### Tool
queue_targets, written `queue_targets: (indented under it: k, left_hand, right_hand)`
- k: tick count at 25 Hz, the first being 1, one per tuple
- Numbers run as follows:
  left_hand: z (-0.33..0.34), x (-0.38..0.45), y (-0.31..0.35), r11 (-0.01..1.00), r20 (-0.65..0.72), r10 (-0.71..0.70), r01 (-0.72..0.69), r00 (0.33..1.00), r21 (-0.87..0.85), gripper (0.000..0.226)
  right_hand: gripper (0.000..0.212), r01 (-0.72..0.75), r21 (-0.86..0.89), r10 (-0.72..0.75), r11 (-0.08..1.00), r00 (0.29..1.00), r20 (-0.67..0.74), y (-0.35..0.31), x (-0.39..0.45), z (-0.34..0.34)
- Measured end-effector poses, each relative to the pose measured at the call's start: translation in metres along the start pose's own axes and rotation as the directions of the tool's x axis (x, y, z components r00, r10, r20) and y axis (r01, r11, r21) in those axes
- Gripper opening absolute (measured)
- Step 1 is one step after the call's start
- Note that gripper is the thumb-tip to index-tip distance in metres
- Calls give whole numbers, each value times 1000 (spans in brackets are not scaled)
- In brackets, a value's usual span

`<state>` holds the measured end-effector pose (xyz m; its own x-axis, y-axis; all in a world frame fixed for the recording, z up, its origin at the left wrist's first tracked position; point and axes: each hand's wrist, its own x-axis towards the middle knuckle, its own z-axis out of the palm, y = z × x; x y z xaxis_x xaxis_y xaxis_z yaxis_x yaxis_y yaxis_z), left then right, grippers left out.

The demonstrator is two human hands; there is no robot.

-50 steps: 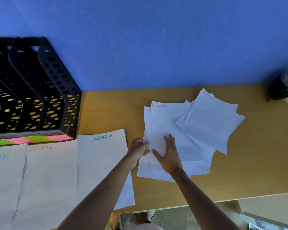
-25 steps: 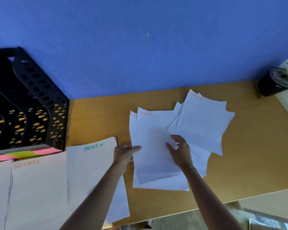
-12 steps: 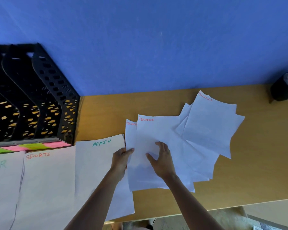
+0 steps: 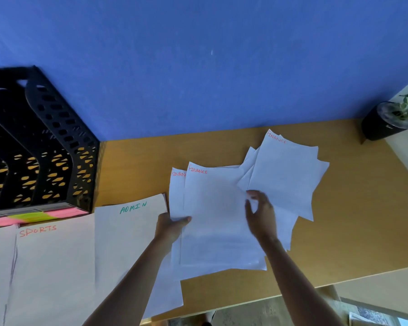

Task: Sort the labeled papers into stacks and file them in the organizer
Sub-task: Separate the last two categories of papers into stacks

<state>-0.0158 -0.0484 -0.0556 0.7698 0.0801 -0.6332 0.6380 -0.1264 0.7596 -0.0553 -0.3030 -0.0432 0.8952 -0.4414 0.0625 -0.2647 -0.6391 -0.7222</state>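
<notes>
While the left hand [image 4: 169,228] pinches the left edge of the FINANCE sheets [image 4: 218,220] between thumb and fingers, the right hand [image 4: 262,214] rests on their right side with the fingers curled narrow; whether it grips a sheet cannot be told, because it is blurred. These sheets lie on the wooden desk [image 4: 353,220] between the two hands, and two red "FINANCE" headings can be read at their top left corners, one partly covered. A second loose pile [image 4: 285,175], fanned and tilted, lies just behind the right hand and overlaps the first; one more red "FINANCE" is readable at its top. How many sheets each pile has cannot be counted.

To the left of the left hand lies the ADMIN stack [image 4: 127,243], written in green, touching the FINANCE sheets. Beside it lies the SPORTS stack [image 4: 54,267], written in red. Behind them stands the black organizer [image 4: 45,142] with pink and green sticky labels [image 4: 31,217] at its front. One small potted plant [image 4: 391,118] stands at the far right corner.
</notes>
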Motion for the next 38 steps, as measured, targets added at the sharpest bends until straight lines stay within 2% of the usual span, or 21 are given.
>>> queue_targets:
  k: [1, 2, 4, 5, 7, 11, 14, 17, 21, 24, 28, 31, 33, 34, 36, 38]
  left_hand:
    - [-2, 1, 0, 1000, 26, -6, 6, 1000, 19, 17]
    - [-4, 3, 1, 999, 45, -16, 13, 999, 52, 15]
    - [-5, 6, 1, 993, 69, -34, 26, 997, 117, 16]
    - [-5, 6, 2, 991, 76, -40, 30, 996, 131, 17]
    - [-5, 5, 4, 995, 86, -25, 17, 996, 98, 19]
    - [-4, 8, 3, 999, 1, 49, -49, 999, 3, 23]
    - [-6, 13, 0, 998, -43, 38, -36, 998, 56, 31]
    - [-8, 15, -2, 996, -68, 11, -5, 998, 87, 33]
    - [-12, 16, -5, 998, -60, -22, 26, 998, 64, 33]
    - [-13, 15, -6, 999, -76, -37, 40, 996, 37, 32]
    - [-12, 8, -7, 997, -42, -39, 36, 998, -66, 37]
    - [-13, 5, -11, 999, 5, 4, -4, 1000, -32, 41]
    - [-15, 4, -15, 1000, 14, 15, -15, 1000, 5, 43]
    - [-16, 5, -17, 1000, 16, 20, -20, 1000, 23, 41]
    - [-17, 6, -19, 998, 16, 30, -31, 999, 46, 31]
    - [-18, 6, -19, 999, 23, 33, -34, 999, 41, 29]
  right_hand:
    - [38, -19, -53, 18, 998, 999, -33, 9, 12, -9]
    - [50, -38, -136, 39, 990, 999, 5, 18, 22, -17]
    - [68, -37, -323, 89, 946, 985, 146, 32, 35, -24]
    - [70, -9, -394, 95, 919, 975, 199, 38, 38, -25]
    - [62, 50, -463, 70, 885, 968, 239, 47, 43, -27]
    - [41, 29, -489, 43, 872, 990, 135, 42, 49, -33]
    - [37, 117, -423, -72, 898, 990, 120, 21, 36, -26]
    - [39, 243, -327, -192, 913, 965, 179, -1, 0, -4]
    - [51, 445, -249, -381, 860, 886, 264, -19, -53, 30]
    - [57, 552, -203, -468, 809, 814, 345, -25, -85, 45]
    - [46, 575, -75, -479, 815, 740, 473, -29, -104, 52]
    - [39, 541, 37, -472, 840, 695, 543, -28, -106, 42]
    - [48, 455, 76, -422, 887, 733, 533, -23, -97, 28]
    - [50, 396, 72, -379, 916, 788, 486, -19, -89, 20]
    - [45, 280, 3, -267, 960, 910, 317, -7, -66, 5]
    - [43, 148, -124, -129, 981, 981, 147, 8, -39, -8]
